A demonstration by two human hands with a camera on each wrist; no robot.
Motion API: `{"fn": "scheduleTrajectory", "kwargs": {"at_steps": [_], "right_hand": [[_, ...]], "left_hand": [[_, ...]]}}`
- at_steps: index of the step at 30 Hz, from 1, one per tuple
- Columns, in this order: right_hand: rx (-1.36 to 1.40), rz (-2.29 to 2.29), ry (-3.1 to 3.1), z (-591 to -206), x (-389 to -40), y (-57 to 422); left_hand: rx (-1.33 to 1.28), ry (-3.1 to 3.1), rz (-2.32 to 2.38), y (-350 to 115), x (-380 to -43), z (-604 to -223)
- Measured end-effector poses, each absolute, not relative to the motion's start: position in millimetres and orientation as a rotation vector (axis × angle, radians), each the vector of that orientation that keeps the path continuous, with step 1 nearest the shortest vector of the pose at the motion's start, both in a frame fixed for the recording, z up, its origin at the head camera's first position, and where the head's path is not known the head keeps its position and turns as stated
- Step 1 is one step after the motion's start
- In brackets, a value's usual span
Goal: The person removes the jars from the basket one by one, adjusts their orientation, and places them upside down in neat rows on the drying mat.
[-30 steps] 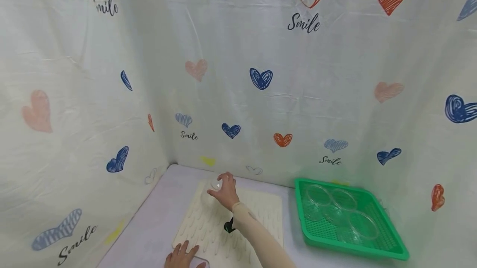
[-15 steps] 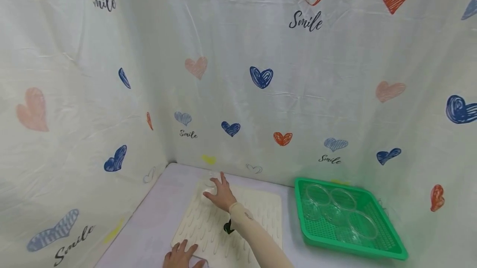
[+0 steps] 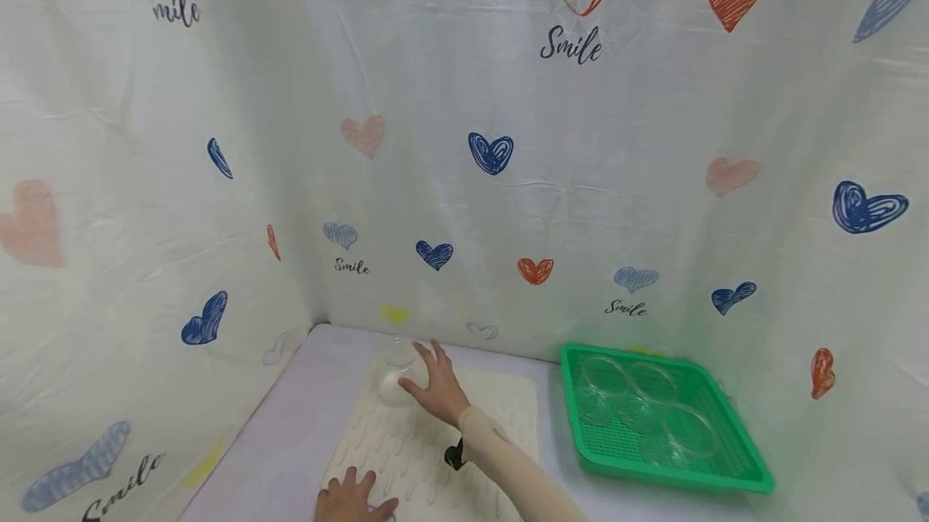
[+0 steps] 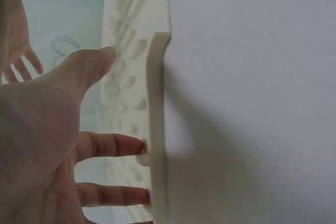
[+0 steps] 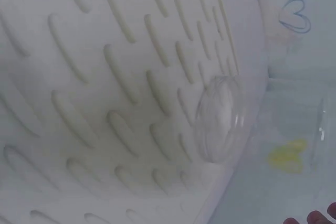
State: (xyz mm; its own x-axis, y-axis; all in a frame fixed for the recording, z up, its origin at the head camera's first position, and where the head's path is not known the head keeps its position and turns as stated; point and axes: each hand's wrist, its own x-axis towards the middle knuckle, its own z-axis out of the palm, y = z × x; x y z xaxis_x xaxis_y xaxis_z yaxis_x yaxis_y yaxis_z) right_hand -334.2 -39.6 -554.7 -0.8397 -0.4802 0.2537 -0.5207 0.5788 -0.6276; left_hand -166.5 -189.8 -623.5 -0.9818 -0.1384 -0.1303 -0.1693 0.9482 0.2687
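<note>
There is one table (image 3: 305, 393), and on it one mat (image 3: 501, 405) and one basket (image 3: 675, 480). One clear cup (image 5: 218, 119) is on the mat, three other cups (image 3: 689, 432) are in the basket, which makes four. There are two grips, the left grip (image 3: 348, 499) and the right grip (image 3: 437, 393), and one dark device (image 3: 455, 455). On the curtain (image 3: 624, 143) I count five "Smile" words (image 3: 571, 44), one incomplete, three pink hearts (image 3: 363, 136) and three yellow marks (image 3: 395, 314).
</note>
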Motion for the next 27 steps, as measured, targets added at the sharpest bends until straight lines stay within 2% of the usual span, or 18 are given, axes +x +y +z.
{"fn": "scheduleTrajectory", "kwargs": {"at_steps": [5, 9, 18, 22, 27], "right_hand": [[0.765, 1.114, -2.616, -546.1, -322.6, -3.0], [0.602, 1.087, -2.480, -538.4, -321.4, 44.9], [0.024, 1.047, -2.700, -507.4, -342.1, 178.8], [-0.034, 0.958, -2.880, -509.8, -349.8, 224.0], [-0.072, 0.971, -2.938, -527.9, -354.6, 251.6]], "left_hand": [[-0.256, 2.988, 0.427, -192.4, -170.4, -623.5], [-0.278, 2.959, 0.411, -196.3, -174.8, -622.2], [-0.287, 2.907, 0.418, -199.3, -175.7, -617.7], [-0.261, 2.909, 0.419, -198.6, -175.3, -616.5], [-0.231, 2.909, 0.416, -195.8, -176.2, -615.6]]}}
